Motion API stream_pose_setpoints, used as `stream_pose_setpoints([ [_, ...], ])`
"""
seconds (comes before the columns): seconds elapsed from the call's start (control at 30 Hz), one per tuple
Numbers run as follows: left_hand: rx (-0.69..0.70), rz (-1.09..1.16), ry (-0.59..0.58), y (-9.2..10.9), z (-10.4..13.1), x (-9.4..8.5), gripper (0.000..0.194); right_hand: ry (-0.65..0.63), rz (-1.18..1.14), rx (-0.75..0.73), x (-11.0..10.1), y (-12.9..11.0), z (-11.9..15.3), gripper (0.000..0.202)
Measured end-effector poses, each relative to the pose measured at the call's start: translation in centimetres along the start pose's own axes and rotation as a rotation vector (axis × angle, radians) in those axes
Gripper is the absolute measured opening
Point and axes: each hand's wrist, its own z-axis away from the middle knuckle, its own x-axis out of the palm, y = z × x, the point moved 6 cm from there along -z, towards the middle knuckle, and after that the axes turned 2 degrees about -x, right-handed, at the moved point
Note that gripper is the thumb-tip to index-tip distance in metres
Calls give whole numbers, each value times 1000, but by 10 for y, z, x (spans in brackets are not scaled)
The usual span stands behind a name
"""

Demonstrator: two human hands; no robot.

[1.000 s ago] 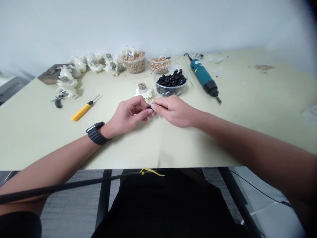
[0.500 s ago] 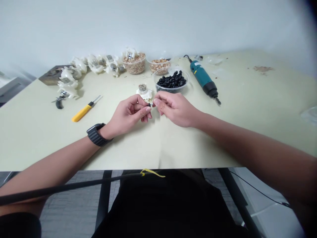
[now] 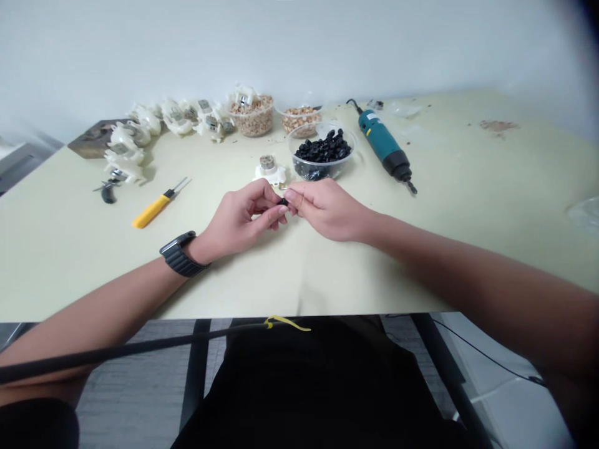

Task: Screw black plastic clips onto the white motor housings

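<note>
My left hand pinches a small black part between thumb and fingertips. My right hand meets it there, its thumb and fingers pressed together around something small, mostly hidden by the fingers. Just behind my fingertips a white plastic piece with a round metallic top stands on the table. A clear bowl of black parts is behind my right hand.
Several white assemblies line the back left. Two tubs hold small tan pieces. A yellow-handled screwdriver lies left, a green electric screwdriver right. A dark cable crosses before the table edge.
My right hand has moved slightly left, closing in on my left fingertips around the black part. The whole view has shifted a little.
</note>
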Motion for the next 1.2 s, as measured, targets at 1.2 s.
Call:
stream_pose_setpoints([
  [1.2, -45, -66, 0, 0, -1, -6, 35, 7, -80, 137, -2, 5, 3, 24],
])
